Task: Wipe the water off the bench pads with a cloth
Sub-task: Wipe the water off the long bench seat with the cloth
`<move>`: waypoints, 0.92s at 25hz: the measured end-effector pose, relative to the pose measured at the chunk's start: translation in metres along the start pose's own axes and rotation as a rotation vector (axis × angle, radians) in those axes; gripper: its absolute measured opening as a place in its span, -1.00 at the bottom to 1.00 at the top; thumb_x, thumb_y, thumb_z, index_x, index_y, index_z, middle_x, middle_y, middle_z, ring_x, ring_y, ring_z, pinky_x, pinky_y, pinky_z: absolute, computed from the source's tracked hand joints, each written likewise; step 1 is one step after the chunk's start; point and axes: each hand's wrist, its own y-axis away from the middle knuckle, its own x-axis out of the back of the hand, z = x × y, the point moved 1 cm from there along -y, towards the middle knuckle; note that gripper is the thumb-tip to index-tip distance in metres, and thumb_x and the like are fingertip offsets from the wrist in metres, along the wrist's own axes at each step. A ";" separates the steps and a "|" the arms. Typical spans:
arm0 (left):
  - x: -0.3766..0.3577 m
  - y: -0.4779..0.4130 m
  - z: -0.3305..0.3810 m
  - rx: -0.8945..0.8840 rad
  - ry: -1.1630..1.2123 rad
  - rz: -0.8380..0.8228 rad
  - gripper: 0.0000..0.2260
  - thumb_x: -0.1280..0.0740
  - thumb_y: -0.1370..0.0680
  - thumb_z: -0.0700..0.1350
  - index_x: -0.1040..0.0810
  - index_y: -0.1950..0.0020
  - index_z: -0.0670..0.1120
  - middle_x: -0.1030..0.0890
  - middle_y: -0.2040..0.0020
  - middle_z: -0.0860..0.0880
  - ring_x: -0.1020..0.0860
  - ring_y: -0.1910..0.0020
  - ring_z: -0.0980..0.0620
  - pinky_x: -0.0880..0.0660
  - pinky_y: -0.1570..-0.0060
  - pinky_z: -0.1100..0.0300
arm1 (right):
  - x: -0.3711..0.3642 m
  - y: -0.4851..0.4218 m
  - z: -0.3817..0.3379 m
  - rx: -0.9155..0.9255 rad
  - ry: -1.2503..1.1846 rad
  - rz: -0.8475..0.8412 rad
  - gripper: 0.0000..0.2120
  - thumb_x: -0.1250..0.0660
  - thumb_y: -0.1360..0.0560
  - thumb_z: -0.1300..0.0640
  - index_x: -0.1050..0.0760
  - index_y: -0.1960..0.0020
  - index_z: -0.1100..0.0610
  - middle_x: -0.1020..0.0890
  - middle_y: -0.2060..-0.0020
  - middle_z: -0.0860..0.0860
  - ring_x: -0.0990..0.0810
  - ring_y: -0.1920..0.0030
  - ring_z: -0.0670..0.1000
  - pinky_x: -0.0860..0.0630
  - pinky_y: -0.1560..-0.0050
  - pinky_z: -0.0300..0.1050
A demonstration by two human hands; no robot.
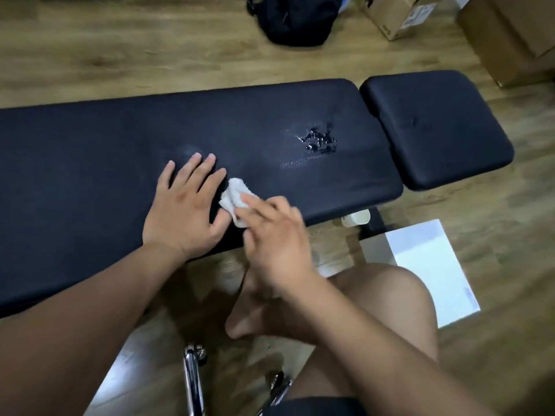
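A long black bench pad (120, 139) runs across the view, with a smaller black seat pad (435, 127) at its right end. A patch of water drops (319, 141) glistens on the long pad near its right end. My left hand (186, 208) lies flat on the long pad, fingers straight. A small white cloth (232, 199) sits on the pad right beside it. My right hand (276, 238) presses on the cloth with its fingertips; motion blur hides whether it grips the cloth. The water lies to the right of and beyond both hands.
Wooden floor surrounds the bench. A black bag (294, 19) and cardboard boxes (399, 16) stand beyond it. A white sheet (432, 265) lies on the floor at the right, near my bare knee (384, 298). Chrome chair legs (192, 373) show below.
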 end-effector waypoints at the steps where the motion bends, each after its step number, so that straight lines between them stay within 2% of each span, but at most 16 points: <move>1: 0.000 0.000 -0.001 0.001 -0.005 -0.010 -0.39 -0.05 -0.52 0.15 -0.39 -0.49 -0.12 -0.31 -0.55 -0.12 -0.20 -0.57 -0.11 -0.06 -0.53 -0.19 | 0.007 -0.001 0.028 0.004 0.057 0.020 -0.65 -0.20 -0.34 0.09 -0.63 -0.05 -0.04 -0.59 -0.21 -0.14 -0.50 -0.03 0.06 -0.39 0.05 -0.07; 2: 0.000 0.000 -0.001 0.003 -0.011 -0.018 -0.39 -0.05 -0.52 0.16 -0.37 -0.50 -0.11 -0.30 -0.56 -0.11 -0.18 -0.57 -0.10 -0.05 -0.53 -0.18 | 0.015 -0.001 0.064 -0.066 0.108 0.024 -0.64 -0.21 -0.34 0.10 -0.62 -0.07 -0.04 -0.58 -0.22 -0.14 -0.50 -0.05 0.09 -0.40 0.03 -0.04; 4: 0.000 0.001 -0.001 0.012 -0.015 -0.015 -0.38 -0.05 -0.52 0.16 -0.37 -0.50 -0.10 -0.29 -0.57 -0.11 -0.17 -0.58 -0.09 -0.04 -0.53 -0.18 | 0.037 -0.004 0.145 -0.320 0.184 0.066 -0.58 -0.15 -0.35 0.12 -0.60 -0.12 -0.02 -0.57 -0.26 -0.10 -0.48 -0.09 0.16 -0.42 -0.03 0.00; 6: 0.001 0.002 0.000 0.014 -0.010 -0.010 -0.38 -0.06 -0.51 0.16 -0.39 -0.49 -0.11 -0.30 -0.56 -0.11 -0.18 -0.57 -0.10 -0.04 -0.53 -0.18 | 0.057 -0.004 0.204 -0.535 0.153 0.110 -0.51 -0.05 -0.34 0.17 -0.59 -0.15 0.08 -0.59 -0.23 -0.01 -0.48 -0.10 0.26 -0.40 -0.09 -0.07; 8: 0.001 0.000 -0.001 0.013 -0.006 0.005 -0.38 -0.07 -0.51 0.16 -0.40 -0.48 -0.12 -0.31 -0.55 -0.12 -0.19 -0.57 -0.11 -0.05 -0.53 -0.18 | 0.057 -0.015 0.218 -0.693 0.064 0.154 -0.52 -0.04 -0.36 0.23 -0.57 -0.18 0.17 -0.60 -0.20 0.09 -0.47 -0.10 0.28 -0.32 -0.06 -0.22; 9: 0.000 0.000 -0.001 0.010 -0.006 0.006 -0.39 -0.07 -0.50 0.15 -0.41 -0.48 -0.12 -0.32 -0.55 -0.12 -0.20 -0.57 -0.11 -0.05 -0.53 -0.19 | 0.050 -0.018 0.208 -0.757 0.064 0.165 -0.54 -0.06 -0.38 0.25 -0.56 -0.18 0.17 -0.59 -0.20 0.09 -0.44 -0.09 0.25 -0.30 -0.04 -0.22; 11: 0.000 0.000 0.000 0.013 -0.012 -0.001 -0.39 -0.07 -0.50 0.15 -0.40 -0.48 -0.11 -0.32 -0.55 -0.11 -0.20 -0.57 -0.10 -0.05 -0.53 -0.19 | 0.025 -0.018 0.164 -0.724 0.079 0.191 -0.56 -0.07 -0.37 0.21 -0.56 -0.16 0.12 -0.58 -0.16 0.08 -0.36 0.00 0.10 -0.30 -0.06 -0.20; 13: 0.000 -0.001 -0.001 0.013 -0.015 0.002 -0.39 -0.07 -0.51 0.15 -0.39 -0.48 -0.11 -0.31 -0.55 -0.11 -0.19 -0.57 -0.10 -0.05 -0.53 -0.18 | -0.007 -0.009 0.085 -0.549 0.016 0.169 -0.63 -0.16 -0.36 0.21 -0.58 -0.10 0.08 -0.59 -0.09 0.06 -0.25 0.08 -0.06 -0.34 -0.08 -0.13; 15: 0.000 0.001 0.000 0.002 -0.001 0.002 -0.40 -0.06 -0.51 0.13 -0.39 -0.48 -0.12 -0.32 -0.55 -0.12 -0.20 -0.57 -0.11 -0.04 -0.53 -0.17 | -0.026 0.005 0.006 -0.300 -0.003 0.140 -0.65 -0.21 -0.33 0.18 -0.60 -0.06 0.08 -0.60 -0.12 0.02 -0.34 0.02 0.01 -0.33 -0.03 -0.05; 17: 0.001 0.002 0.000 -0.004 0.014 0.015 -0.40 -0.06 -0.52 0.11 -0.39 -0.48 -0.13 -0.32 -0.55 -0.13 -0.20 -0.57 -0.11 -0.03 -0.54 -0.16 | -0.018 0.006 -0.024 -0.066 -0.058 0.045 -0.62 -0.14 -0.37 0.11 -0.61 -0.09 0.07 -0.58 -0.22 -0.05 -0.45 -0.05 0.08 -0.36 -0.01 -0.03; 19: 0.001 0.001 0.000 -0.008 0.005 0.013 -0.40 -0.06 -0.52 0.11 -0.39 -0.48 -0.13 -0.32 -0.55 -0.14 -0.20 -0.57 -0.11 -0.03 -0.54 -0.16 | 0.001 0.001 0.014 0.069 0.038 0.013 -0.62 -0.16 -0.35 0.10 -0.62 -0.07 0.01 -0.59 -0.21 -0.09 -0.52 -0.06 0.08 -0.43 0.02 -0.03; 20: 0.001 0.001 0.000 -0.005 0.004 0.009 -0.40 -0.06 -0.52 0.12 -0.38 -0.48 -0.13 -0.32 -0.55 -0.13 -0.19 -0.57 -0.11 -0.03 -0.54 -0.16 | 0.009 0.001 0.047 0.029 0.098 0.008 -0.63 -0.20 -0.33 0.11 -0.62 -0.06 -0.01 -0.60 -0.21 -0.09 -0.53 -0.06 0.10 -0.45 0.03 -0.01; 23: 0.001 0.001 0.001 0.006 -0.020 -0.010 -0.39 -0.05 -0.52 0.15 -0.38 -0.49 -0.11 -0.31 -0.56 -0.12 -0.18 -0.57 -0.11 -0.04 -0.53 -0.18 | 0.037 -0.008 0.162 -0.326 0.255 0.024 -0.57 -0.14 -0.34 0.15 -0.58 -0.14 0.00 -0.53 -0.30 -0.05 -0.48 -0.15 0.18 -0.44 -0.03 0.06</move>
